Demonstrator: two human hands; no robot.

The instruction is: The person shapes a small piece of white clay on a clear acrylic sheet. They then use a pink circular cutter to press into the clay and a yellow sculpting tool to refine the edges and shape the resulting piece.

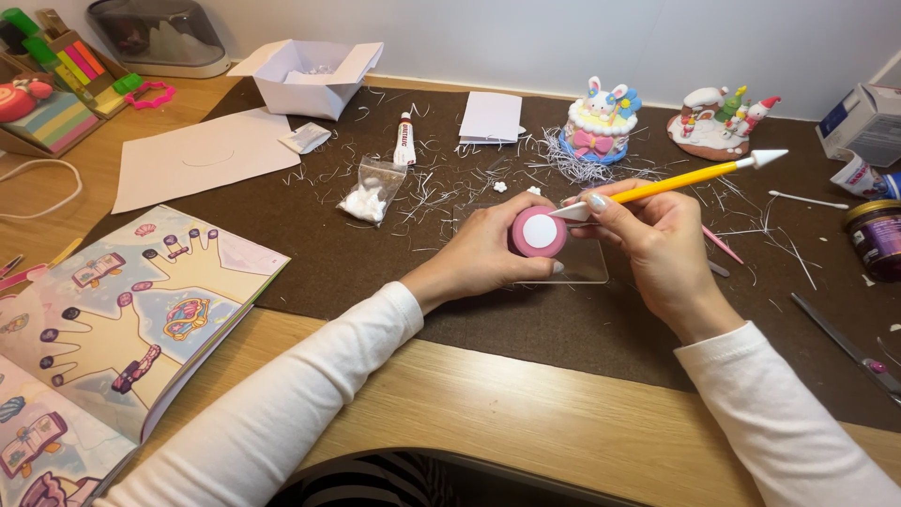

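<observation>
My left hand (479, 252) holds a small round pink clay piece with a white disc on its face (538, 233), just above a clear plastic sheet (587, 268) on the dark brown mat (375, 253). My right hand (657, 239) grips a yellow modelling tool with white pointed tips (690, 177). One white tip touches the right edge of the pink piece. Both of my sleeves are white.
An open illustrated book (122, 319) lies at the left. On the mat are a bag of white bits (368, 192), a glue tube (404, 140), white card (491, 117), a white paper box (310, 75), two clay figurines (601, 122) (723, 120), a jar (878, 239), paper shreds.
</observation>
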